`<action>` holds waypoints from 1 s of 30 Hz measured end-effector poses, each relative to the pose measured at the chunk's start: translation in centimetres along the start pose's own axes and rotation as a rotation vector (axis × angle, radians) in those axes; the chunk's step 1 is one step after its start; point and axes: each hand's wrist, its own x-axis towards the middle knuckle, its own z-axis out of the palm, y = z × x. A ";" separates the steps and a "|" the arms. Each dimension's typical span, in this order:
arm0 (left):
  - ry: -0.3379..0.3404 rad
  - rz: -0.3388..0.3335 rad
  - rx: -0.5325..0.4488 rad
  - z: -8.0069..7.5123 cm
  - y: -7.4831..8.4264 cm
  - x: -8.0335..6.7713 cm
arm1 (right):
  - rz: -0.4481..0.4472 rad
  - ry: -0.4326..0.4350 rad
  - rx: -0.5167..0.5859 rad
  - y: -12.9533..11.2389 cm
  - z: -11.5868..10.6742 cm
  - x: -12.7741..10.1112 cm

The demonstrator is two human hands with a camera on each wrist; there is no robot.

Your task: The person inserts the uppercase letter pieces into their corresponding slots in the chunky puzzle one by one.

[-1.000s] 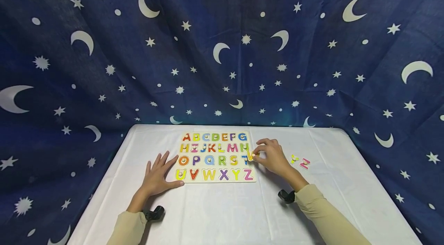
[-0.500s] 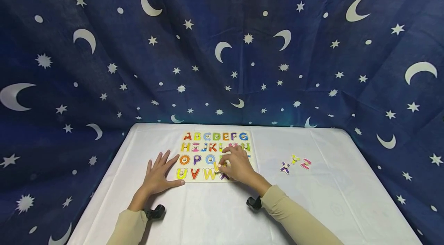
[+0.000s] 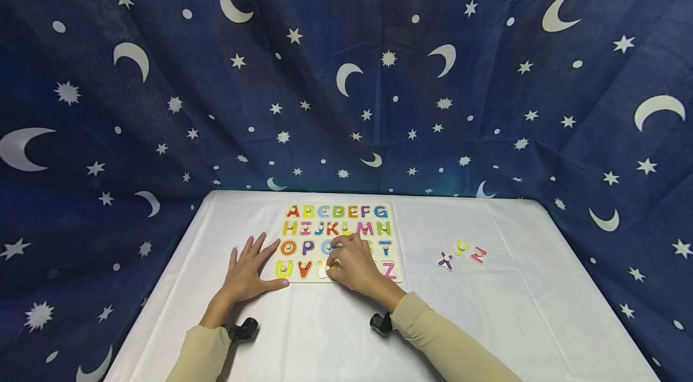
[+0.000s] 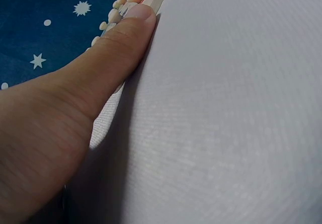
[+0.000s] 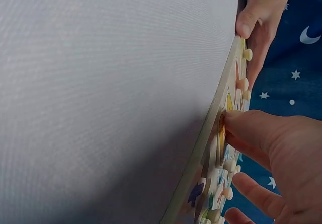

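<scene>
A wooden alphabet puzzle board (image 3: 394,249) with colourful knobbed letters lies on the white table. My left hand (image 3: 246,274) is spread flat at its left edge, the thumb (image 4: 115,48) touching the lower left corner. Over the bottom row, my right hand (image 3: 354,264) pinches a yellow letter W piece (image 5: 222,138) between thumb and fingertips, close over the printed W place. The right hand covers part of the board's lower middle in the head view. The red V piece (image 3: 305,269) and yellow U piece (image 3: 284,269) sit just left of it.
Loose on the white cloth (image 3: 520,310) right of the board lie a purple X piece (image 3: 445,260), a yellow Y piece (image 3: 461,247) and a pink Z piece (image 3: 479,254). A dark blue curtain (image 3: 303,9) with moons and stars hangs behind the table.
My right hand has carried the W piece leftward from the board's right edge to the bottom row. The X piece on the cloth came into view. The left hand stays put.
</scene>
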 end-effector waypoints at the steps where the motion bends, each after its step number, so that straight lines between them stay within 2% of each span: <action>1: 0.001 0.001 0.002 0.0 0.0 0.0 | -0.002 0.001 -0.009 0.0 0.0 0.0; 13: -0.004 -0.006 0.005 0.0 0.0 0.1 | -0.004 -0.006 0.003 0.0 0.1 -0.1; 18: -0.007 -0.006 0.000 0.0 0.1 0.1 | -0.043 -0.034 0.034 0.6 -0.6 -0.1; 23: -0.013 -0.012 0.007 0.1 0.1 0.1 | -0.063 -0.042 0.070 2.7 -2.5 -0.3; 30: -0.007 -0.012 0.012 0.2 0.0 0.1 | 0.017 -0.044 0.028 7.6 -5.6 -2.1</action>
